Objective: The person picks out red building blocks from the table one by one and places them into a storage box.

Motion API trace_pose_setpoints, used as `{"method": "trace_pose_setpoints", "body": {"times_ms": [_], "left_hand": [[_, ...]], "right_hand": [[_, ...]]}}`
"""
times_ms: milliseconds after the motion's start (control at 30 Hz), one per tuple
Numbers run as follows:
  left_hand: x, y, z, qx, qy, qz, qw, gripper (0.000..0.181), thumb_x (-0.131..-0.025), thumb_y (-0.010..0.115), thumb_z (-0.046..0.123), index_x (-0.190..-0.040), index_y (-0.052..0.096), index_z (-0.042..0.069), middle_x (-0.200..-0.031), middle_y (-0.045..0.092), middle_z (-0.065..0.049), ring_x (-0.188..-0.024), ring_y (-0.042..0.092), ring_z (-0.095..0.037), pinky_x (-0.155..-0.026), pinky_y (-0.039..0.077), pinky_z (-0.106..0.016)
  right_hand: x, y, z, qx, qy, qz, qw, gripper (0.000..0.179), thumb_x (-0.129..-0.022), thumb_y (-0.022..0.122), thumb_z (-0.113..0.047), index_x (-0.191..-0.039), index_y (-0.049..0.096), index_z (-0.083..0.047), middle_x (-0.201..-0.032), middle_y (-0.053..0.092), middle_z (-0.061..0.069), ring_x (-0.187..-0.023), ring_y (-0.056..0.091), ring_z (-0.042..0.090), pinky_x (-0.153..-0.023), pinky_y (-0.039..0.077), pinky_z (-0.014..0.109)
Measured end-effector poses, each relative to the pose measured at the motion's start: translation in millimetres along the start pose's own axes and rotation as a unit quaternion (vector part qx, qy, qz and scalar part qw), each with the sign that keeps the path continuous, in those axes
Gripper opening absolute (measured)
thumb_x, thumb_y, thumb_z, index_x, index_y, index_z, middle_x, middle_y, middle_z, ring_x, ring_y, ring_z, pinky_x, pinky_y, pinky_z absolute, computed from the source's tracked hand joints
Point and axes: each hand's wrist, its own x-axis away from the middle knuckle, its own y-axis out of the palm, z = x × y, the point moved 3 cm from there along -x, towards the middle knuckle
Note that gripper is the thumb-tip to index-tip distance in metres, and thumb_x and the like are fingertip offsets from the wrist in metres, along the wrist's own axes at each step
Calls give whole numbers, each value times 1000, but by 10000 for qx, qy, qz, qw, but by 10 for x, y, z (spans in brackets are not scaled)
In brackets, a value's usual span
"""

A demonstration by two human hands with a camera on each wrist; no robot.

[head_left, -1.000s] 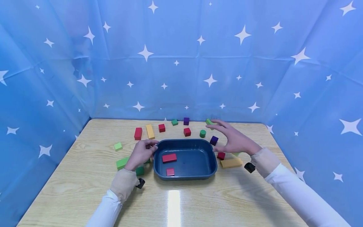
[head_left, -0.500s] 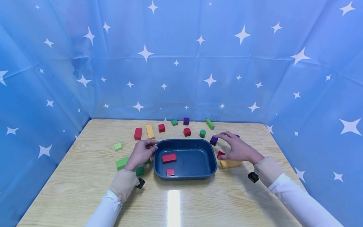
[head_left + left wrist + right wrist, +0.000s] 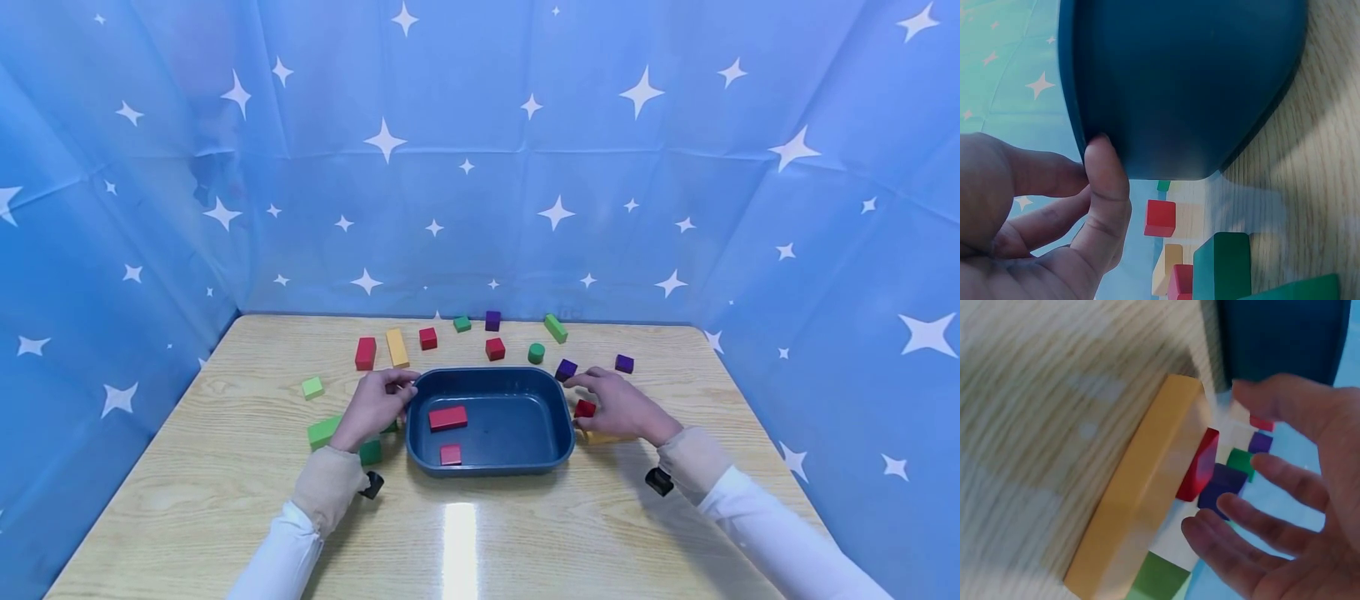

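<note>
A dark blue plastic tub (image 3: 517, 429) stands on the table, with a long red block (image 3: 447, 418) and a small pinkish-red block (image 3: 450, 454) lying inside. My left hand (image 3: 372, 408) pinches its left rim between thumb and fingers. Beside the tub's right wall, my right hand (image 3: 621, 406) hovers with fingers apart around a small red block (image 3: 585, 408); the right wrist view shows no finger touching it. A long yellow block (image 3: 1141, 487) lies against that red block, partly under the hand in the head view. A purple block (image 3: 566, 370) sits just beyond the fingertips.
Behind the tub are a green cylinder (image 3: 536, 353), a red cube (image 3: 495, 348), a light green block (image 3: 556, 328) and several others. Green blocks (image 3: 371, 452) lie by my left wrist. A second purple block (image 3: 624, 363) is at the right. A starred blue curtain (image 3: 480, 208) encloses the table.
My right hand has come down and toward me from near the light green block at the back, to the small red block. The left hand and tub have stayed put.
</note>
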Motion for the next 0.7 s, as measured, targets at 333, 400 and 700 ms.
{"method": "trace_pose_setpoints", "body": {"times_ms": [333, 400, 700], "left_hand": [[-10, -4, 0, -30, -74, 5, 10000, 29, -102, 62, 12, -129, 70, 7, -102, 64, -14, -70, 66, -33, -69, 60, -43], [-9, -5, -1, -20, -83, 2, 10000, 29, -102, 62, 12, -129, 70, 7, -103, 65, -14, -71, 67, -34, -69, 60, -43], [-8, -7, -7, -18, -76, 15, 10000, 28, -102, 62, 12, -128, 70, 7, -102, 65, -14, -70, 67, -35, -69, 60, -43]], "right_hand": [[-27, 58, -23, -34, -220, 1, 9998, 27, -85, 79, -11, -111, 75, -6, -104, 71, 9, -86, 61, 20, -74, 54, 32], [-27, 63, -26, -63, -263, 19, 9996, 21, -86, 78, -9, -107, 76, -6, -100, 71, 8, -83, 60, 19, -72, 53, 31], [-48, 93, -31, -26, -242, 191, 9995, 9, -88, 75, -6, -95, 78, -10, -96, 72, 6, -85, 65, 19, -78, 60, 38]]}}
